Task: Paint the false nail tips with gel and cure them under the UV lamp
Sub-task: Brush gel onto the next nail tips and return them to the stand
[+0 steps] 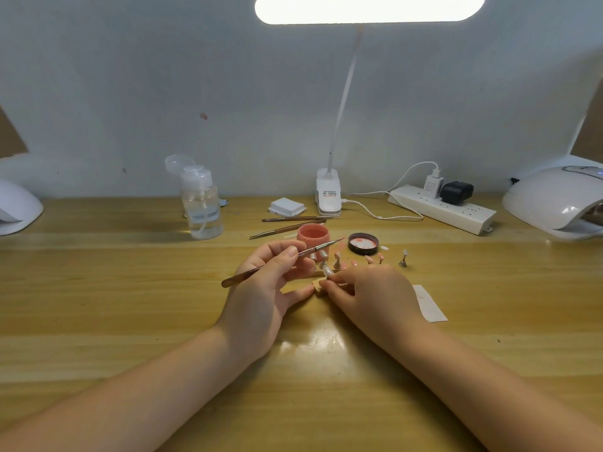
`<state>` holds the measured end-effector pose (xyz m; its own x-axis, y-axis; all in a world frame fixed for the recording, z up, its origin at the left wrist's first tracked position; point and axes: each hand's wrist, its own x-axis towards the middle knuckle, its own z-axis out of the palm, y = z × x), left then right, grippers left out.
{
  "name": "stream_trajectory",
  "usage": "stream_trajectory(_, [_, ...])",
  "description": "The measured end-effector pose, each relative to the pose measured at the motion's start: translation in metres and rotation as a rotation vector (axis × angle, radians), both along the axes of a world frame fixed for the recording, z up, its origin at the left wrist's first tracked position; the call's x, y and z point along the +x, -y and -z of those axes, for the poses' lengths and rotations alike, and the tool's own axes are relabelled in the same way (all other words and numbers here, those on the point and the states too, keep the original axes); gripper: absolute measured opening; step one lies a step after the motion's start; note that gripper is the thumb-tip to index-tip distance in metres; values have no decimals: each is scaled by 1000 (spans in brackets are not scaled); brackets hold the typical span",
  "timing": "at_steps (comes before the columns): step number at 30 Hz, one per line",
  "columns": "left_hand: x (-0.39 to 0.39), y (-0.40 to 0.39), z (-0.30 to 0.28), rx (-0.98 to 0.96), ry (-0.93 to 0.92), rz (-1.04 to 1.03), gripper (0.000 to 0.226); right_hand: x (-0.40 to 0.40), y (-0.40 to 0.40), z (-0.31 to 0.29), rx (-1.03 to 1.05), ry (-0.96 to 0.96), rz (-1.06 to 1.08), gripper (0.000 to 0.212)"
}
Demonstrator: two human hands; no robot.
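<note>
My left hand [272, 282] holds a thin brown gel brush [248, 272] between thumb and fingers, its tip pointing up right toward the open pink gel jar [313, 234]. My right hand [368, 288] pinches a small pale false nail tip [318, 284] at its fingertips, just below a clear tip [327, 271] on a stand. Several nail tips on small stands [337, 261] stand in a row between my hands and the jar; one stand [403, 259] is apart on the right. The jar's black lid [363, 243] lies upside down. The white UV lamp [554, 200] sits at the far right.
A clear pump bottle [202, 207] stands at the back left. Two spare brushes [290, 223], a white pad stack [287, 206], a clip desk lamp [329, 194] and a power strip [440, 208] line the back. A white paper strip [429, 305] lies right of my hand. Another white lamp [16, 210] is far left.
</note>
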<state>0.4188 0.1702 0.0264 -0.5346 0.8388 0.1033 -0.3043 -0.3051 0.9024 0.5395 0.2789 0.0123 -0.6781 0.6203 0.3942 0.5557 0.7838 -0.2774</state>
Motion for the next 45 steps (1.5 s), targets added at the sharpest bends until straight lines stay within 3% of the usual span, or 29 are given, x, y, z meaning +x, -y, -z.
stream_trajectory(6, [1,0,-1,-52,-86,-87,12,3,4,-2,70,-1,-55,34])
stream_trajectory(14, [-27,-9,-33,-173,-630,-379,13,7,5,-4,20,-117,-81,24])
stream_trajectory(20, [-52,-46,-78,-444,-993,-302,17,5,3,2,28,-208,-95,18])
stream_trajectory(27, [-54,-87,-95,-703,-1025,-118,11,8,4,-1,-33,-378,-199,7])
stream_trajectory(37, [-52,-101,-80,-833,-1025,3,10,6,1,0,-67,-395,-248,2])
stream_trajectory(45, [-81,-89,-87,-715,-616,-130,13,7,-1,2,-108,-382,-230,7])
